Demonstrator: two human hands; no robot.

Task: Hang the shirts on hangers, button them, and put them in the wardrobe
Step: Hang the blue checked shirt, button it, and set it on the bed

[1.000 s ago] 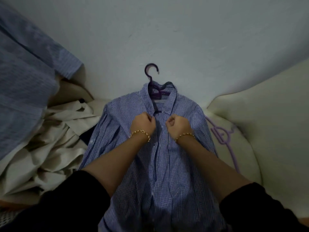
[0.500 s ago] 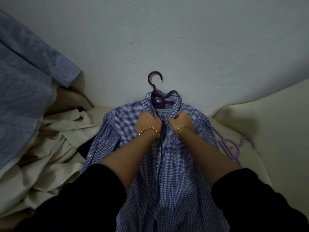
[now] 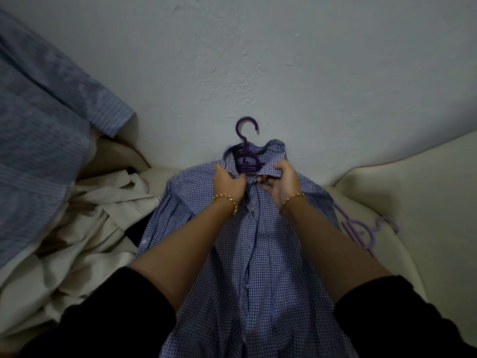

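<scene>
While the blue checked shirt (image 3: 258,254) lies on a cream sofa (image 3: 413,202) with the dark purple hanger (image 3: 246,153) inside its collar, both hands are pinching the collar edges: left hand (image 3: 228,183) on one side, right hand (image 3: 282,182) on the other. Spare lilac hanger (image 3: 361,228) just beside it.

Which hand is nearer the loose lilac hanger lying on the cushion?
Right. The right hand grips the checked shirt at the neck, with the lilac hanger off to its right. The left hand grips the opposite side of the neck, farther away.
</scene>
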